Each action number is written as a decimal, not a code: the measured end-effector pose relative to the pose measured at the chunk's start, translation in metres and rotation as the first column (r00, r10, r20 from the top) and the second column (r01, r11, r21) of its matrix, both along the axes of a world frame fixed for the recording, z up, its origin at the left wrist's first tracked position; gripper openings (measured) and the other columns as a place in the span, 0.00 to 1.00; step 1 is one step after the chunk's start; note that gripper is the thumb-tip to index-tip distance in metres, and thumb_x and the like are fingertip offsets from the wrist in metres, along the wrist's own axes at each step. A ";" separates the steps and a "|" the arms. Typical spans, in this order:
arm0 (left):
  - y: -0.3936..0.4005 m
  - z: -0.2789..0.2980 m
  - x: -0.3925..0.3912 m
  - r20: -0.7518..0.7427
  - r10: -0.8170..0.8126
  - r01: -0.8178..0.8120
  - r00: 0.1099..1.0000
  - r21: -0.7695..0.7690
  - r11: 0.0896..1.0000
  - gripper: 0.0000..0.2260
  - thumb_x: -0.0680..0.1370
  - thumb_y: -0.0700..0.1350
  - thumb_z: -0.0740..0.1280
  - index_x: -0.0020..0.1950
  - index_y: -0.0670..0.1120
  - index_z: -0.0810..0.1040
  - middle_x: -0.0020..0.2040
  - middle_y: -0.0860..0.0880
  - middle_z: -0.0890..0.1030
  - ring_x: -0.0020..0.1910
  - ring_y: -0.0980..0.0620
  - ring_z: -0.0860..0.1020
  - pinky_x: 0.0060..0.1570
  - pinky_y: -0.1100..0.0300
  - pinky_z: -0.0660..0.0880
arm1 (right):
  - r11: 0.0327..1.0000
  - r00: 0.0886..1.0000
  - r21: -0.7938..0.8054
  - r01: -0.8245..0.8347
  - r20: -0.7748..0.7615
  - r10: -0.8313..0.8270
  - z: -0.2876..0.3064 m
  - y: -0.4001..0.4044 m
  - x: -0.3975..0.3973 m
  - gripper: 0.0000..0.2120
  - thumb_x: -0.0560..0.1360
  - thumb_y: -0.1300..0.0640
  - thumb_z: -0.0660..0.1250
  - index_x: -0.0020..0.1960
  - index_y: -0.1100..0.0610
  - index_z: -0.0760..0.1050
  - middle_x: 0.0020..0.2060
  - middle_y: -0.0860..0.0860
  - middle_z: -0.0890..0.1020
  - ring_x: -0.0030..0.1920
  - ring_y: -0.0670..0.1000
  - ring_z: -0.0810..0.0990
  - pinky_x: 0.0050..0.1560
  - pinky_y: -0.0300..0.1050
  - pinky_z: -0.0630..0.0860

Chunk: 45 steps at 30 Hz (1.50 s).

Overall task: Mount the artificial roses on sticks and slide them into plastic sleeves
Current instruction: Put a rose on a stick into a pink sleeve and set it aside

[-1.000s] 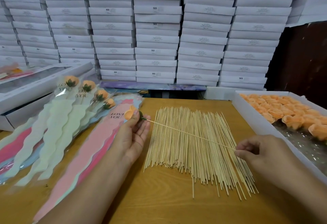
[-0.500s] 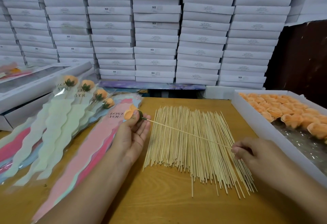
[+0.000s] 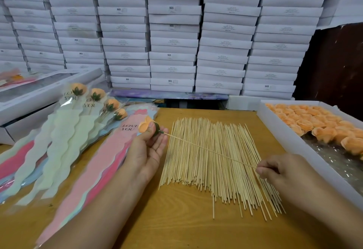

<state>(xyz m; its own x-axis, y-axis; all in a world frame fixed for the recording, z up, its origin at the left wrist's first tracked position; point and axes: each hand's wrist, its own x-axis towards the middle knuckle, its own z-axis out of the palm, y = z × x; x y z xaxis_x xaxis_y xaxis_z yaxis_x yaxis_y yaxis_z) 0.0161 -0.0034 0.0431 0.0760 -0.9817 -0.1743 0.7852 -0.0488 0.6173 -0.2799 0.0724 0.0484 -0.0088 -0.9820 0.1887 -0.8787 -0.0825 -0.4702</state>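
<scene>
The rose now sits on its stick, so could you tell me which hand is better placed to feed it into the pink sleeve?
Probably the left hand: it pinches the rose right beside the pink sleeve; the right hand holds the stick far across.

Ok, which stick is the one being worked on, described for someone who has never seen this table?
Start at the wooden table and find the spread pile of bamboo sticks in its middle. One stick lies slantwise above that pile. Unlike the rest, it carries an orange rose at its far end, held by the left hand, while the right hand pinches its near end.
</scene>
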 end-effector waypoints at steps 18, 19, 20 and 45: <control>0.002 0.005 -0.001 -0.044 -0.012 0.012 0.999 -0.021 1.000 0.05 0.79 0.42 0.69 0.51 0.41 0.79 0.39 0.44 0.85 0.38 0.53 0.85 0.40 0.62 0.82 | 0.992 0.987 0.052 -0.111 0.120 0.104 0.005 0.006 0.002 0.09 0.75 0.53 0.73 0.39 0.40 0.82 0.37 0.38 0.85 0.38 0.40 0.82 0.41 0.44 0.80; 0.002 0.005 -0.001 -0.047 -0.018 0.017 0.999 -0.022 1.000 0.05 0.79 0.43 0.69 0.50 0.42 0.79 0.39 0.45 0.85 0.37 0.53 0.85 0.39 0.62 0.83 | 0.988 0.981 0.079 -0.136 0.151 0.123 0.007 0.008 0.004 0.08 0.74 0.53 0.73 0.41 0.40 0.83 0.38 0.40 0.85 0.40 0.42 0.82 0.43 0.46 0.80; 0.003 0.005 -0.002 -0.047 -0.027 0.026 0.999 -0.022 0.999 0.05 0.78 0.43 0.69 0.51 0.42 0.79 0.39 0.45 0.85 0.37 0.54 0.85 0.38 0.62 0.83 | 0.980 0.973 0.112 -0.166 0.181 0.144 0.009 0.010 0.005 0.08 0.74 0.54 0.73 0.42 0.40 0.83 0.39 0.43 0.86 0.40 0.45 0.83 0.44 0.47 0.81; 0.017 -0.008 -0.027 0.217 -0.386 0.382 0.897 0.060 0.922 0.16 0.68 0.48 0.76 0.50 0.41 0.82 0.46 0.43 0.86 0.38 0.53 0.85 0.34 0.62 0.82 | 0.698 0.642 0.427 -0.575 0.764 0.062 0.007 0.023 0.039 0.13 0.67 0.60 0.77 0.50 0.62 0.81 0.40 0.62 0.83 0.30 0.55 0.82 0.26 0.41 0.77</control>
